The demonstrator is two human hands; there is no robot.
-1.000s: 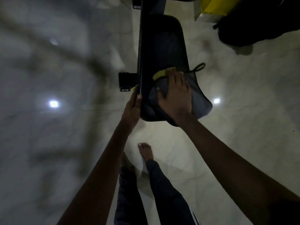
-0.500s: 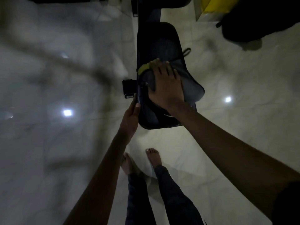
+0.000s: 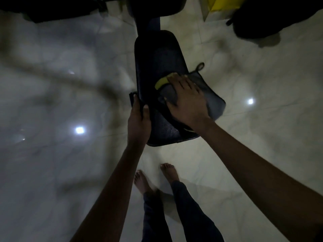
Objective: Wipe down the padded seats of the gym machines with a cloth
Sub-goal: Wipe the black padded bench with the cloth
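Observation:
A dark padded seat (image 3: 155, 62) of a gym machine stretches away from me in the middle of the view. A grey cloth (image 3: 212, 97) with a yellow corner and a black hanging loop lies across the seat's right side and hangs over its edge. My right hand (image 3: 187, 98) lies flat on the cloth, fingers straight, pressing it onto the pad. My left hand (image 3: 139, 119) grips the seat's left edge, thumb on top and fingers curled round the side.
The pale polished tile floor (image 3: 262, 137) reflects ceiling lights. My bare feet (image 3: 157, 177) stand just before the seat's near end. A black bag (image 3: 272, 16) and a yellow object (image 3: 225, 3) lie at the far right. Dark machine parts (image 3: 52, 7) cross the top left.
My right hand has slid the cloth from the seat's left side to its right side, so more cloth hangs over the right edge. My left hand keeps its grip on the left edge.

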